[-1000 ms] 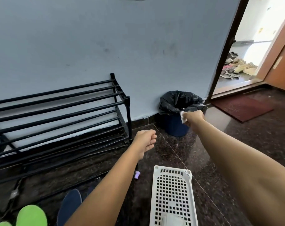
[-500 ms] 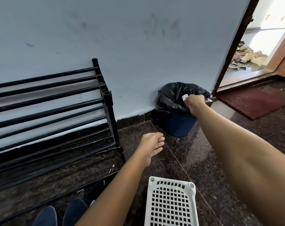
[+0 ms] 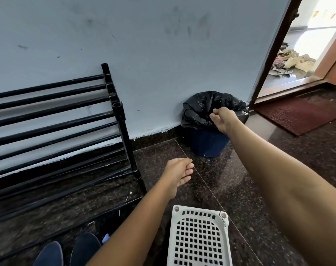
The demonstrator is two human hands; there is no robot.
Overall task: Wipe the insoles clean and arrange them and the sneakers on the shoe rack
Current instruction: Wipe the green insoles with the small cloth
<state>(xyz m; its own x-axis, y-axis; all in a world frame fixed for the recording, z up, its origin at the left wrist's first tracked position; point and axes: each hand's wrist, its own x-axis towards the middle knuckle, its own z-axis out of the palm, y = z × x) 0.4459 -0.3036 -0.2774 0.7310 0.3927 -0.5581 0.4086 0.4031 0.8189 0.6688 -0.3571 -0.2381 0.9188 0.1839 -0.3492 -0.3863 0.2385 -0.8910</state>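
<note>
A black tubular shoe rack (image 3: 54, 135) stands against the pale blue wall on the left, its shelves bare. Two dark blue sneaker toes (image 3: 67, 250) show on the floor at the bottom left. My right hand (image 3: 223, 120) reaches over the rim of a blue bin lined with a black bag (image 3: 205, 120), fingers loosely spread and holding nothing. My left hand (image 3: 179, 172) hovers above the dark floor between the rack and the bin, fingers loosely curled and empty. No insole is in view.
A white perforated plastic basket (image 3: 199, 237) sits on the floor at the bottom centre. A dark red doormat (image 3: 295, 114) lies by the open doorway at the right, with several shoes (image 3: 294, 61) beyond it. The floor is dark speckled granite.
My right hand held a white wad over the bin; now the hand has opened and the wad is gone from it. The view has shifted slightly toward the bin.
</note>
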